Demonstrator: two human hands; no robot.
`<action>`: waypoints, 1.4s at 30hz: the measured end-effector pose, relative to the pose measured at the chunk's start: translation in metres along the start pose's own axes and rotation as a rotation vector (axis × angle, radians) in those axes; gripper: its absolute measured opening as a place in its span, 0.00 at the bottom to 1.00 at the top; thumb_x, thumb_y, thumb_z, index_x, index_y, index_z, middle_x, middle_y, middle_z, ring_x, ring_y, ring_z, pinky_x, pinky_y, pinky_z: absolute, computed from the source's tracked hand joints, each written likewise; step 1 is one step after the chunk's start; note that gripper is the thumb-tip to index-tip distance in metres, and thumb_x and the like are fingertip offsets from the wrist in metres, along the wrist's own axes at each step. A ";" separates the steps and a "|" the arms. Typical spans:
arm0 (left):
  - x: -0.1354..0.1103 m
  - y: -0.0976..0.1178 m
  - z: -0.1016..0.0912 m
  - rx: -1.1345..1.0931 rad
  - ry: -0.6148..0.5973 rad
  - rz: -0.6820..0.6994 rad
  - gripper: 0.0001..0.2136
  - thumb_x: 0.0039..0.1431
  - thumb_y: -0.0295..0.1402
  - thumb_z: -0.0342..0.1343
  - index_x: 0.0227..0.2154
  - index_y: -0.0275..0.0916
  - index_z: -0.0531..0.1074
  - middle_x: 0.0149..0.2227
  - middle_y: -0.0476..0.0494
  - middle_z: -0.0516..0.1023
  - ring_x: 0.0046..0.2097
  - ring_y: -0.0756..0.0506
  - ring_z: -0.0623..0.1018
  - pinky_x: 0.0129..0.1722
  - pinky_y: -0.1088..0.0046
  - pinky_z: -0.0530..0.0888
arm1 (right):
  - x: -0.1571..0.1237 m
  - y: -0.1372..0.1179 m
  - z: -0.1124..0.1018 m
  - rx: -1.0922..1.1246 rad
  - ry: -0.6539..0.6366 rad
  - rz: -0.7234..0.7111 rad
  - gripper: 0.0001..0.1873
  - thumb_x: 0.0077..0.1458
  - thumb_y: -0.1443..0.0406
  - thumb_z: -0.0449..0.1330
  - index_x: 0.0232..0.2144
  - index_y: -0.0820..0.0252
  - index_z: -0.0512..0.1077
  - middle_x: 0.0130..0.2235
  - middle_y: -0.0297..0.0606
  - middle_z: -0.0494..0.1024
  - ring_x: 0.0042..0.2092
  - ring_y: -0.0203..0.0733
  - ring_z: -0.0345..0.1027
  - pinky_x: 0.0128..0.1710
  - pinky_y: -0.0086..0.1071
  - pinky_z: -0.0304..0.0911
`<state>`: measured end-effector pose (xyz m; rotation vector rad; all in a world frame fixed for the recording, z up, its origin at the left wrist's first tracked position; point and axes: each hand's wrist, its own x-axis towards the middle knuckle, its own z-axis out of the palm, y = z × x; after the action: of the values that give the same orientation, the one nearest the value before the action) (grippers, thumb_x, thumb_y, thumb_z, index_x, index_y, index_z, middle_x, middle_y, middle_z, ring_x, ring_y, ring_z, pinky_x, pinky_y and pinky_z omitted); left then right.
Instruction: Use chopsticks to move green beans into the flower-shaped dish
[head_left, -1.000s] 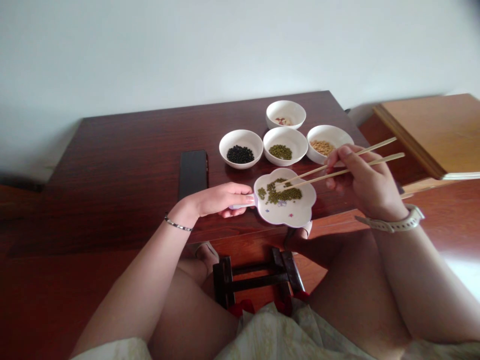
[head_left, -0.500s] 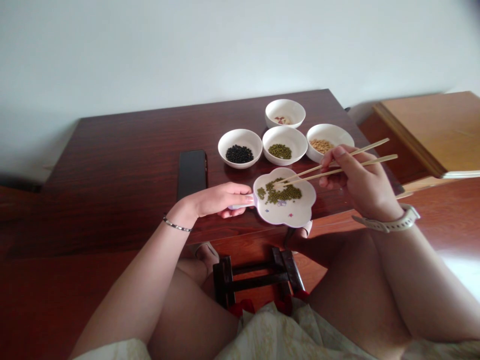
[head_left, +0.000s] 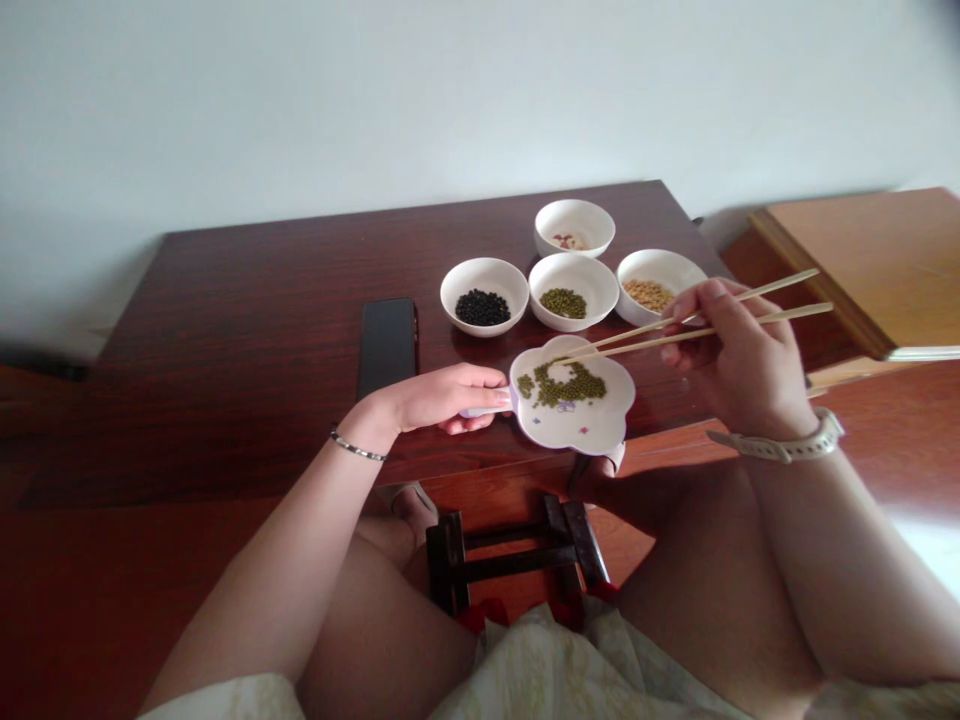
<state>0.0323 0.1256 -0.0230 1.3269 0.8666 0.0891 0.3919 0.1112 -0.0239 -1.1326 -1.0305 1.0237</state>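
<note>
A white flower-shaped dish with green beans sits at the near edge of the dark wooden table. My left hand grips the dish's small handle on its left side. My right hand is closed on a pair of wooden chopsticks, whose tips hover over the far side of the dish, just above the beans. Behind the dish stand a bowl of black beans, a bowl of green beans and a bowl of yellow beans.
A fourth white bowl with a few pale pieces stands farther back. A dark phone lies left of the bowls. A light wooden cabinet top is at the right. A small dark stool stands between my knees.
The chopstick tips have lifted and drawn back to the right, from down among the beans to just above the dish's far side. My left hand has stayed on the handle.
</note>
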 end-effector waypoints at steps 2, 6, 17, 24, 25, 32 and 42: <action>0.000 0.000 0.000 -0.004 -0.002 0.004 0.21 0.82 0.48 0.71 0.38 0.42 0.70 0.34 0.52 0.73 0.31 0.51 0.66 0.31 0.74 0.65 | 0.003 0.000 0.001 0.067 0.054 -0.047 0.21 0.72 0.52 0.82 0.31 0.56 0.86 0.33 0.38 0.82 0.24 0.33 0.71 0.19 0.24 0.65; 0.001 0.000 0.000 -0.013 -0.011 0.003 0.21 0.83 0.47 0.71 0.39 0.42 0.70 0.33 0.53 0.72 0.31 0.51 0.66 0.31 0.74 0.64 | 0.015 0.002 -0.004 0.150 0.125 -0.138 0.23 0.70 0.52 0.81 0.29 0.54 0.80 0.33 0.37 0.76 0.25 0.34 0.65 0.18 0.26 0.57; 0.001 -0.003 -0.001 -0.024 -0.010 0.004 0.21 0.83 0.48 0.72 0.38 0.42 0.71 0.33 0.52 0.73 0.31 0.51 0.66 0.31 0.74 0.65 | 0.037 0.024 -0.025 0.192 0.230 -0.126 0.19 0.72 0.51 0.80 0.34 0.50 0.81 0.37 0.38 0.79 0.31 0.39 0.68 0.23 0.30 0.61; 0.002 -0.003 -0.001 -0.045 -0.017 0.020 0.21 0.82 0.47 0.73 0.38 0.42 0.72 0.33 0.52 0.73 0.32 0.50 0.65 0.31 0.74 0.64 | 0.023 0.008 -0.011 0.130 0.138 -0.025 0.23 0.69 0.52 0.82 0.30 0.55 0.80 0.35 0.37 0.80 0.28 0.33 0.67 0.20 0.23 0.62; 0.001 -0.003 -0.001 -0.046 -0.015 0.020 0.21 0.83 0.47 0.72 0.38 0.42 0.72 0.33 0.52 0.73 0.32 0.50 0.65 0.31 0.74 0.64 | 0.019 0.006 -0.009 0.087 0.107 0.002 0.24 0.69 0.50 0.84 0.31 0.55 0.81 0.34 0.37 0.80 0.26 0.33 0.67 0.19 0.23 0.61; 0.000 -0.002 0.000 -0.027 -0.008 0.012 0.20 0.86 0.47 0.68 0.39 0.42 0.71 0.34 0.52 0.72 0.32 0.50 0.66 0.32 0.74 0.65 | 0.000 0.008 0.002 -0.046 -0.049 0.122 0.27 0.70 0.43 0.85 0.33 0.56 0.85 0.30 0.38 0.82 0.24 0.37 0.74 0.18 0.26 0.66; 0.000 -0.001 0.001 -0.025 -0.009 0.012 0.19 0.84 0.46 0.69 0.39 0.42 0.71 0.35 0.52 0.72 0.32 0.50 0.66 0.32 0.73 0.66 | 0.002 0.012 0.000 -0.078 -0.076 0.090 0.28 0.72 0.41 0.83 0.34 0.56 0.86 0.30 0.38 0.83 0.25 0.36 0.74 0.22 0.27 0.72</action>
<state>0.0327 0.1250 -0.0240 1.3079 0.8479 0.1034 0.3909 0.1147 -0.0354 -1.2209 -1.0959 1.1127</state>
